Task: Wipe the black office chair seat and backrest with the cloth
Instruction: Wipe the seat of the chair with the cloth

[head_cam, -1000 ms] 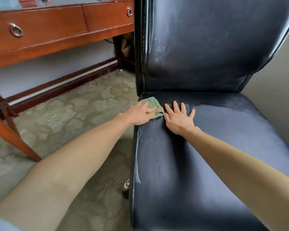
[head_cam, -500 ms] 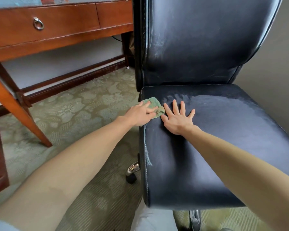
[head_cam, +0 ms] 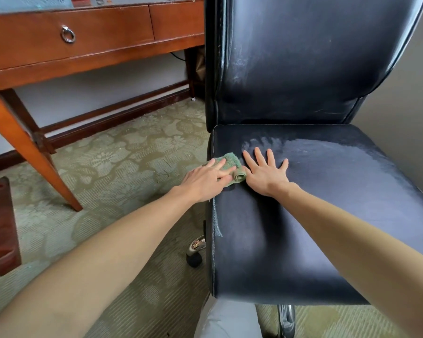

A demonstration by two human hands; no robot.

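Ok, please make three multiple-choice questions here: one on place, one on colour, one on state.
1. Where does the cloth lie? A) on the seat, at its edge nearest the desk B) in a bucket C) on a windowsill
2. What colour is the cloth? A) white B) green C) red
3. How is the right hand? A) curled into a fist B) flat on the seat, fingers spread C) holding a bottle
Answers: 1 A, it lies on the seat under the left hand; 2 B, its pile is green; 3 B, the palm is down.
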